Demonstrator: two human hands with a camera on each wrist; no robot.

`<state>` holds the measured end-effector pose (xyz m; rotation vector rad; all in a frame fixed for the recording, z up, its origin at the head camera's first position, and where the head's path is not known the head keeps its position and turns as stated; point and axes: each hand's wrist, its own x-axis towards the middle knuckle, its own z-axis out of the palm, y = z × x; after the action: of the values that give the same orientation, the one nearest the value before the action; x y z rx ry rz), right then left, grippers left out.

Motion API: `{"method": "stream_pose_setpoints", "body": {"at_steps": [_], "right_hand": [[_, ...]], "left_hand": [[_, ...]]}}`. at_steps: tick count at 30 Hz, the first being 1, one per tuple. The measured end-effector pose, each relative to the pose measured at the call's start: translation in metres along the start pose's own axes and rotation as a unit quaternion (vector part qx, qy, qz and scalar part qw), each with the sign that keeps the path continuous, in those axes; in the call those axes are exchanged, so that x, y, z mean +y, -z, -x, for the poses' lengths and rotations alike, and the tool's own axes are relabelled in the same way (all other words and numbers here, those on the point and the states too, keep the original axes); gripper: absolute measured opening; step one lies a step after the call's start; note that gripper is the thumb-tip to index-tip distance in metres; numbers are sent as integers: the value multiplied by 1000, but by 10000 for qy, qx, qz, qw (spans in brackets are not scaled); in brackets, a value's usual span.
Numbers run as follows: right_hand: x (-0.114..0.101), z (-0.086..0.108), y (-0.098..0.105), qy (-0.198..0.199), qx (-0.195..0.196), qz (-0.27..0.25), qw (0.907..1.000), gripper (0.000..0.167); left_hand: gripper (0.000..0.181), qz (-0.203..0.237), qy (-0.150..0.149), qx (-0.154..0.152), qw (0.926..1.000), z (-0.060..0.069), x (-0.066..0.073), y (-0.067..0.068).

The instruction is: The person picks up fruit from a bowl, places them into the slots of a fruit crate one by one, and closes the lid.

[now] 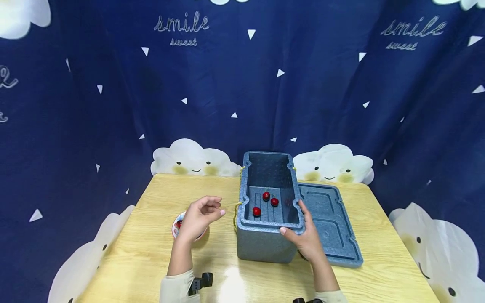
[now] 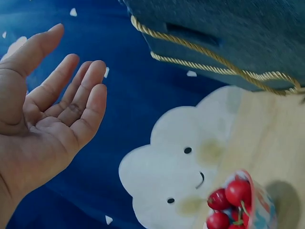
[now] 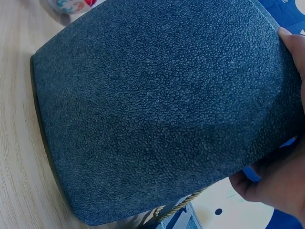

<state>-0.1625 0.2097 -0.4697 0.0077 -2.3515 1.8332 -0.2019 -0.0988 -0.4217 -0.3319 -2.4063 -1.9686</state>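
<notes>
A blue-grey foam box (image 1: 261,245) stands uncovered on the table, with three red cherries (image 1: 266,196) on its floor. My right hand (image 1: 307,237) holds the box's near right corner, thumb at the front and fingers along the right side. The right wrist view shows that grip at the edge of the box wall (image 3: 157,105). To the left of the box, my left hand (image 1: 195,219) hovers with relaxed, slightly bent fingers and an empty palm. Beneath it, partly covered in the head view, sits a small patterned bowl (image 2: 265,210) of cherries (image 2: 238,192).
The box's lid (image 1: 329,223) lies flat on the wooden table (image 1: 151,261), close against the box's right side. Gold rope (image 2: 205,51) hangs along the box's sides. A dark blue curtain (image 1: 235,75) with clouds closes off the back and both sides.
</notes>
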Motion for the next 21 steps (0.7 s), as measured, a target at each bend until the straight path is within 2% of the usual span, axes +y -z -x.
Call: {"method": "stream_pose_setpoints", "body": {"at_steps": [10, 21], "right_hand": [[4, -6, 3, 110, 62, 161, 9998, 98], [6, -3, 1, 140, 81, 289, 9995, 97]], "left_hand": [[35, 237, 314, 250, 9989, 10, -24, 6], [36, 178, 298, 724, 9968, 25, -54, 10]]}}
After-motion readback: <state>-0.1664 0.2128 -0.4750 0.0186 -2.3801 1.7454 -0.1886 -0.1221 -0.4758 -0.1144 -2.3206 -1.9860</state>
